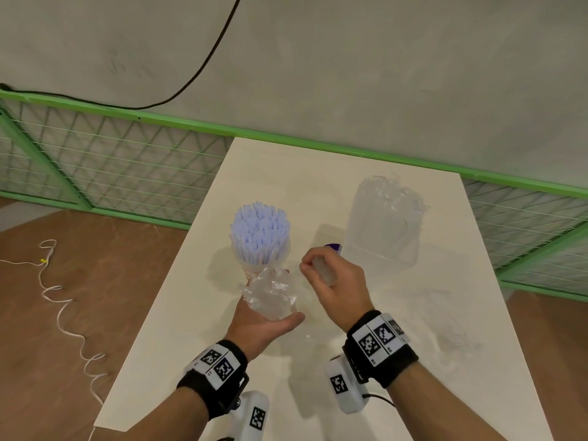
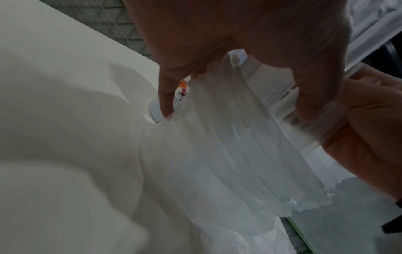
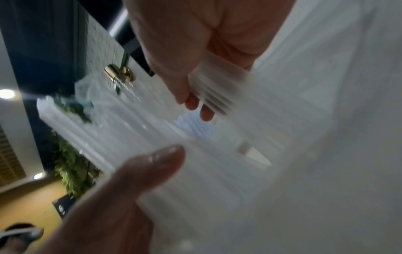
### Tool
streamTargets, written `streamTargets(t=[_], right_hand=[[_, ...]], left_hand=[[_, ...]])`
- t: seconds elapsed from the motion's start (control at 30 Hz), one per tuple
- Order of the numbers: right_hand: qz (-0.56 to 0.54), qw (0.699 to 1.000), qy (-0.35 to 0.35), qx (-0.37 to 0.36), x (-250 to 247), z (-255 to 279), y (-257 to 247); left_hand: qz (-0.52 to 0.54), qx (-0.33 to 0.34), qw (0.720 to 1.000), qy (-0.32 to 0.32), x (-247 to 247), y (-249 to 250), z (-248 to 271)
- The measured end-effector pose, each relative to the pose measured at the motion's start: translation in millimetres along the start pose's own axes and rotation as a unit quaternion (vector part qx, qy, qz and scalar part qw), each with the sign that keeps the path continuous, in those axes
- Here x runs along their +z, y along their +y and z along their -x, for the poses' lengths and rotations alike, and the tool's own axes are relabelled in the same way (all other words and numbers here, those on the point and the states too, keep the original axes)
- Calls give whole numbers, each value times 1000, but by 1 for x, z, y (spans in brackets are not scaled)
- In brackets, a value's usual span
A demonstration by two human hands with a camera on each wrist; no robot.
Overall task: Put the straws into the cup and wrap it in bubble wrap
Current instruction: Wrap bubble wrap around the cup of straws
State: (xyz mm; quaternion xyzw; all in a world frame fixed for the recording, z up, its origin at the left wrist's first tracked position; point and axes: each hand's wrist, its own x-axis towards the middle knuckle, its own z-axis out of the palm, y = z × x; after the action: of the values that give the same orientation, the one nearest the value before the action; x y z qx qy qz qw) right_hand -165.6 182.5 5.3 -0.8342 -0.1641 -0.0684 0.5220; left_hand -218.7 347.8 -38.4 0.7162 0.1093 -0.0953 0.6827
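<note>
A paper cup [image 1: 254, 268] packed with pale blue straws [image 1: 259, 233] stands upright on the white table [image 1: 413, 393]. Just in front of it, my left hand [image 1: 264, 319] holds a crumpled clear plastic bag [image 1: 272, 292], which hangs from its fingers [image 2: 167, 96] as a clear sheet [image 2: 228, 154]. To the right of the cup, my right hand [image 1: 313, 265] grips a small bunch of white straws [image 1: 321, 272]. These straws [image 3: 217, 92] are blurred in the right wrist view, between the fingers and thumb of my right hand [image 3: 185, 128].
A tall clear roll, seemingly bubble wrap [image 1: 385, 218], stands at the back right of the table, with a small purple item [image 1: 333, 247] at its foot. A green mesh fence [image 1: 127, 167] runs behind, and a white cord [image 1: 63, 313] lies on the floor at left.
</note>
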Motion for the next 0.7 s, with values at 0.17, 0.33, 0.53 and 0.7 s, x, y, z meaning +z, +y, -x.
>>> streamTargets(t=[0.17, 0.33, 0.53, 0.7], right_hand=[[-45, 996, 57, 43, -12, -1, 2], [-12, 997, 6, 76, -14, 5, 10], [-45, 993, 79, 75, -40, -7, -13], [-123, 980, 154, 3, -80, -25, -48]], left_hand=[[-12, 9, 1000, 7, 1, 0, -1], [-10, 5, 1000, 7, 4, -3, -3], [-11, -7, 1000, 12, 5, -6, -7], [-15, -17, 1000, 9, 6, -3, -6]])
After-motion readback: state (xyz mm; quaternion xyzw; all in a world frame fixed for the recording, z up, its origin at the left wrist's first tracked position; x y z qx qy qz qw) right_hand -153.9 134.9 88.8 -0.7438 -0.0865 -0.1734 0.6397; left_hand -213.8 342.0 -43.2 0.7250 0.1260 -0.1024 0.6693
